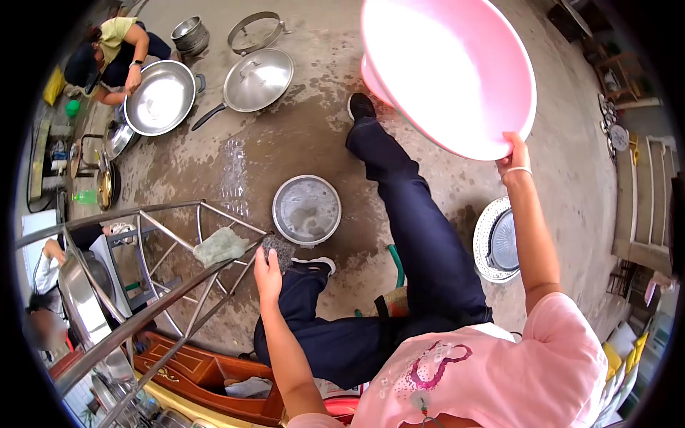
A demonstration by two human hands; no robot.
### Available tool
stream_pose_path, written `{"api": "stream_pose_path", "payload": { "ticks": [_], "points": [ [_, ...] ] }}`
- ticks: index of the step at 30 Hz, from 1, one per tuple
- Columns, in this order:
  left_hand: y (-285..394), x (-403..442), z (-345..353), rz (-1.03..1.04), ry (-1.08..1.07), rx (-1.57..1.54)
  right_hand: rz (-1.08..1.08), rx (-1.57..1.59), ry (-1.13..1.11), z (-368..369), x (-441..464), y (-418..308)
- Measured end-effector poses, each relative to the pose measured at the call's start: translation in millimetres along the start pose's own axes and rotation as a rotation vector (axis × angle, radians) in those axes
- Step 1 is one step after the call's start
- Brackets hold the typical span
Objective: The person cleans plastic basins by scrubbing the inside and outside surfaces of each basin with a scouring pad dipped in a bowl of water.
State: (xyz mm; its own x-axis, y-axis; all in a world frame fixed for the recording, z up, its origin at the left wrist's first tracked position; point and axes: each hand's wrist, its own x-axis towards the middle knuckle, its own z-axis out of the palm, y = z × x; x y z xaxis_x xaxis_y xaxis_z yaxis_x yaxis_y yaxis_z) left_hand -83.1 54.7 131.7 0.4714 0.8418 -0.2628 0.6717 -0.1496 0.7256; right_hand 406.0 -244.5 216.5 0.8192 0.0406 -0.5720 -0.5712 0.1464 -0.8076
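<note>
damp concrete floor spreads around the seated person, with dark wet patches near the middle. their right hand grips the rim of a large pink basin, which is tilted, its inside facing the person, beyond their outstretched leg. the left hand is closed on a grey scrubber, just beside a metal frame on which a pale cloth lies. a round metal bowl sits on the floor near the scrubber. at upper left, another person holds a wide steel pan.
</note>
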Motion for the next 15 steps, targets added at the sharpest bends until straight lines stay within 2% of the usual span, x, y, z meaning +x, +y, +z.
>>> {"api": "stream_pose_path", "payload": {
  "ticks": [2, 4, 8, 9, 10, 12, 13, 14, 15],
  "points": [
    [-17, -3, 1, 0.005, -0.034, -0.041, -0.006, 0.067, 0.073, -35, 10, 19],
    [-6, -7, -2, -0.171, -0.041, -0.102, 0.038, 0.132, 0.159, -71, 22, 39],
    [-42, 2, 7, -0.116, -0.059, -0.056, 0.232, 0.283, 0.262, -150, 63, 93],
    [-22, 1, 7, -0.21, -0.104, -0.109, 0.234, 0.327, 0.272, -174, 76, 112],
    [-5, 0, 11, -0.068, -0.041, 0.024, 0.275, 0.339, 0.349, -192, 83, 128],
    [-9, 5, 18, -0.063, -0.052, 0.164, 0.342, 0.456, 0.309, -281, 162, 213],
    [13, 3, 18, -0.078, -0.057, 0.15, 0.274, 0.435, 0.29, -267, 139, 209],
    [0, 4, 23, -0.012, -0.014, 0.143, 0.246, 0.373, 0.332, -258, 131, 219],
    [-2, 5, 24, -0.045, -0.05, 0.036, 0.326, 0.41, 0.299, -269, 142, 235]
  ]
}}
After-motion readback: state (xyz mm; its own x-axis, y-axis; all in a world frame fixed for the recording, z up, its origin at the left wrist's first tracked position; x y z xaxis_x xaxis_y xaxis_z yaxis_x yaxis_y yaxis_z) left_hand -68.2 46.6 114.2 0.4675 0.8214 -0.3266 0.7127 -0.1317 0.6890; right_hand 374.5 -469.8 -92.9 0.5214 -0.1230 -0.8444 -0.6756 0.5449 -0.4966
